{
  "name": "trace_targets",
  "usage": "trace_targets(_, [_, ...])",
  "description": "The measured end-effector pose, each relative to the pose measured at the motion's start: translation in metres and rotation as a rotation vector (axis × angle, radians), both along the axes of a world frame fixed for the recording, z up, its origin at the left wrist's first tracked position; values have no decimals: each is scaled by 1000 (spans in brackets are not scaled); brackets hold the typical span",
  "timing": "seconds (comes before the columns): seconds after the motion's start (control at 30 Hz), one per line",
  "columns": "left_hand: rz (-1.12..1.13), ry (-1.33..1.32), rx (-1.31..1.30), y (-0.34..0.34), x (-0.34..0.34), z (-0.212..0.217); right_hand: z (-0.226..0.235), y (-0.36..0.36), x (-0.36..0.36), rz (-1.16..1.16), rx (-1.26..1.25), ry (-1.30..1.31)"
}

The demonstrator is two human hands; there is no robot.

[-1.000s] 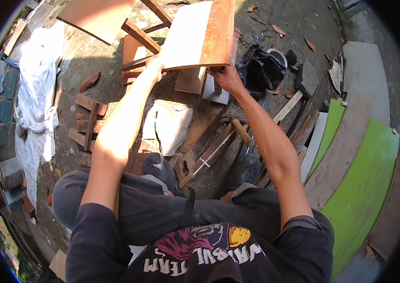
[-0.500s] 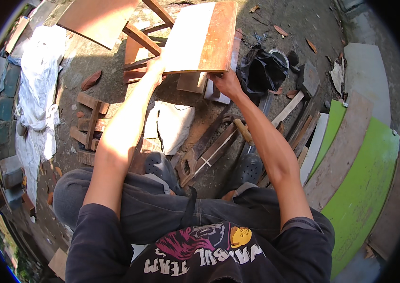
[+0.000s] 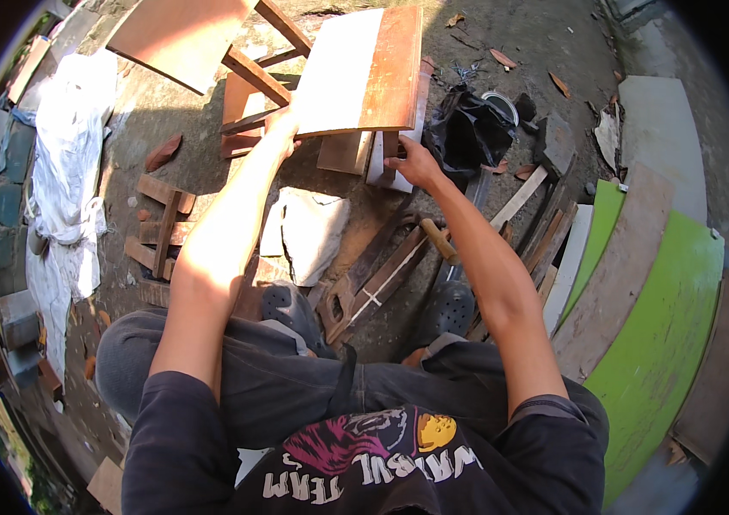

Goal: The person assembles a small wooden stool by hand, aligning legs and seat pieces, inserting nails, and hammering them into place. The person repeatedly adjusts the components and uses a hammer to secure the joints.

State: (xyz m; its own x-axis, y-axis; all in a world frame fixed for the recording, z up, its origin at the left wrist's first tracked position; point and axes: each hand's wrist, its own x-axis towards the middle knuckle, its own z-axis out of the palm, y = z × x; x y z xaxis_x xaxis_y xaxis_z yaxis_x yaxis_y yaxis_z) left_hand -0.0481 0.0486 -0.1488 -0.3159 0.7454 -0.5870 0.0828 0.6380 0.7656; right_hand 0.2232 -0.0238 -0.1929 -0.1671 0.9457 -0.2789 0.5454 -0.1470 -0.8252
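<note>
A wooden stool-like piece (image 3: 388,69) with a flat varnished top stands ahead of me, half in bright sun. My left hand (image 3: 281,130) is closed at the near left corner of its top, by a slanting wooden leg (image 3: 255,75). Just below the near right edge, my right hand (image 3: 414,163) has its fingers around a short dark wooden leg (image 3: 390,148). Its thumb and fingertips show; the top hides the leg's upper end. Another flat wooden board (image 3: 177,41) rises at the far left, near the slanting legs.
Between my feet and the stool lie a handsaw (image 3: 336,300), a wooden-handled tool (image 3: 440,242) and a broken pale stone slab (image 3: 309,232). A black plastic bag (image 3: 467,129) sits at right, near green boards (image 3: 661,335). White sheeting (image 3: 77,146) and nailed wood scraps (image 3: 167,232) lie left.
My right hand has moved from the underside of the top's near edge down onto the short leg. My left hand keeps its place, and the stool has barely shifted.
</note>
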Motion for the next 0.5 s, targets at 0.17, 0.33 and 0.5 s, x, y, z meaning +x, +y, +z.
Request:
trace_targets(0.17, [-3,-17,22,6,-8,18,5,-8,-12,-45,77,8])
trace_targets(0.33, [82,-137,113,48,-5,53,7,6,-9,-81,133,154])
trace_targets(0.5, [82,-370,191,96,-13,54,23,26,-29,-112,131,411])
